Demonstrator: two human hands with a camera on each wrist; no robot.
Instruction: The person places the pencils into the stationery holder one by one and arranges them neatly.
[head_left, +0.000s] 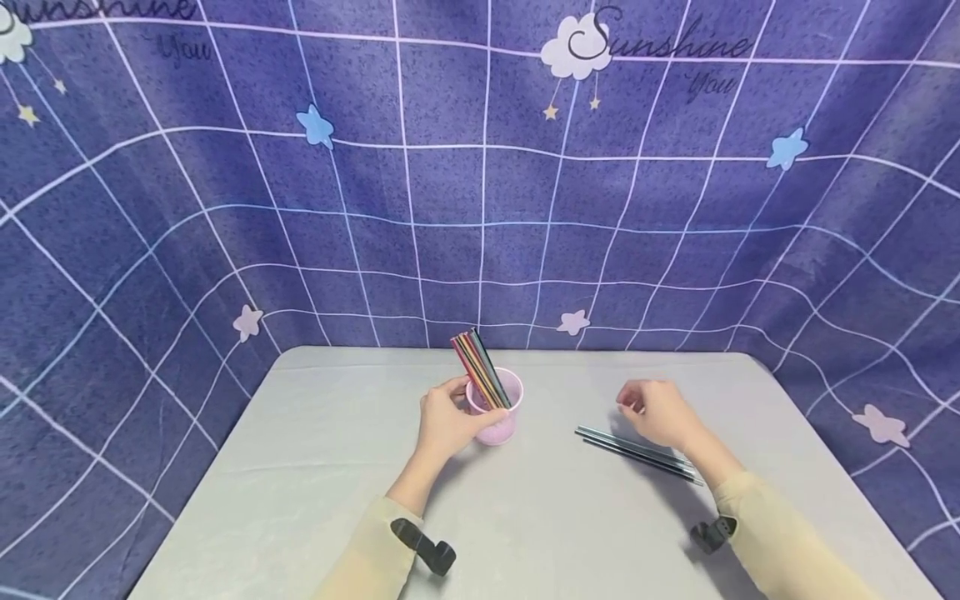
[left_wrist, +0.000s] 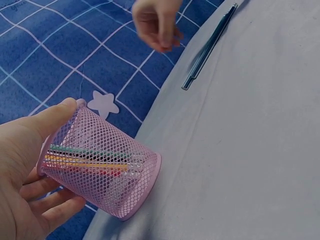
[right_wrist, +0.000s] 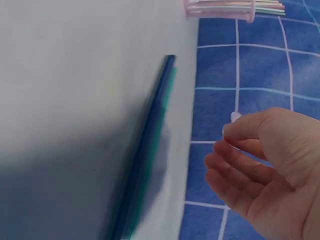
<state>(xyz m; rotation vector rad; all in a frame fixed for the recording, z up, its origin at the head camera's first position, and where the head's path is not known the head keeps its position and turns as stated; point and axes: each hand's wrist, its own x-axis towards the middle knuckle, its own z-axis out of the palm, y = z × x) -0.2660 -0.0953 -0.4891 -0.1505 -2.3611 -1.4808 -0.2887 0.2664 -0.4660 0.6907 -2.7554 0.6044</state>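
Observation:
My left hand grips a pink mesh pen cup, thumb on the near side of its rim and fingers around the far side. In the left wrist view, the cup's mesh wall shows thin coloured sticks, likely pencils, inside: red, yellow, orange and green among them. They lean left out of the cup. To the right, my right hand hovers above the table with loosely curled fingers, holding nothing. Below it lie several dark blue and green pencils, roughly side by side on the table.
A pale grey cloth covers the table, whose far edge meets a blue grid-patterned curtain with stars and clouds. Black wrist straps sit on both sleeves.

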